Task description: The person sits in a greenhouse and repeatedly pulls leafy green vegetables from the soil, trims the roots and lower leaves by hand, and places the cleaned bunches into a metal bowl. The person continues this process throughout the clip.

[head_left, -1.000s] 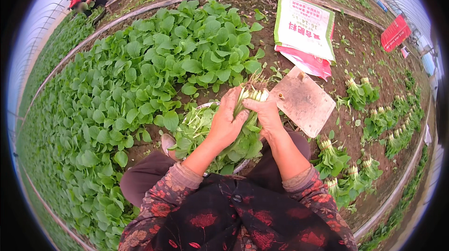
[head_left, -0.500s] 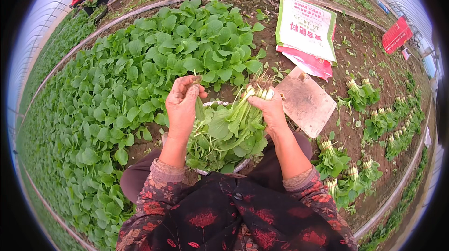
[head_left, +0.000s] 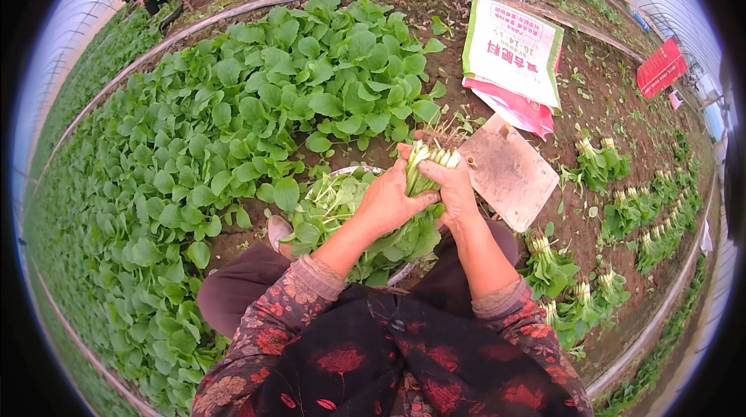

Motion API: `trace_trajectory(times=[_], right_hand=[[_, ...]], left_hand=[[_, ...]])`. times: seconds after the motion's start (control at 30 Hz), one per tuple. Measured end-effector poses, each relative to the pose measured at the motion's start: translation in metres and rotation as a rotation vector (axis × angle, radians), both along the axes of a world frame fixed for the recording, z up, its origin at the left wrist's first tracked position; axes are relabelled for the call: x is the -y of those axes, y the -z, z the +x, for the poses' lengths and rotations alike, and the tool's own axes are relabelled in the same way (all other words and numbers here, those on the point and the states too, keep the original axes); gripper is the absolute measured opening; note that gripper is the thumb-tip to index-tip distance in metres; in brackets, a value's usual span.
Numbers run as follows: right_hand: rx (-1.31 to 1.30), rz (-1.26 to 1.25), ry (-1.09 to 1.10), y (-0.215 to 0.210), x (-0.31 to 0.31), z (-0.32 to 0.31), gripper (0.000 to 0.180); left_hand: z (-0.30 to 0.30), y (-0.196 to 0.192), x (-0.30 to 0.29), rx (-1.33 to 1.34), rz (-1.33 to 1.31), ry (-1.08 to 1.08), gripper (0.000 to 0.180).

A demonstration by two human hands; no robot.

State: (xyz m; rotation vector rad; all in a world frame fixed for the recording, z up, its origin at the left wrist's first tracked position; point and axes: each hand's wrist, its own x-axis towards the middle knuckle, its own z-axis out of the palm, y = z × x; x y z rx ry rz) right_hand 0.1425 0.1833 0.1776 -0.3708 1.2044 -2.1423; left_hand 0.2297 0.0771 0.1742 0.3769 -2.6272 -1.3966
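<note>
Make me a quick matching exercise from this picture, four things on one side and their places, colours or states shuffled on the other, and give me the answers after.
Things:
1. Bunch of greens
2. Flat square board
3. Sack beyond the board
4. Growing greens

Descriptions:
a. White with green edging
b. Spread over the left side of the view
c. Pinkish tan, just right of the right hand
d. Held by both the right hand and the left hand

Pairs: 1-d, 2-c, 3-a, 4-b
</note>
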Motion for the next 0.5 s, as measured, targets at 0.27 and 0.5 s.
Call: trace_trajectory(times=[0.27, 0.5], right_hand=[[0.026, 0.126, -0.052, -0.008, -0.002, 0.004, 0.038], [-0.003, -0.108, 0.044, -0.022, -0.017, -0.024, 0.035]], left_hand=[[0.003, -0.005, -0.002, 0.040, -0.021, 0.041, 0.086], [0.005, 0.008, 0.050, -0.067, -0.006, 0.252, 0.066]])
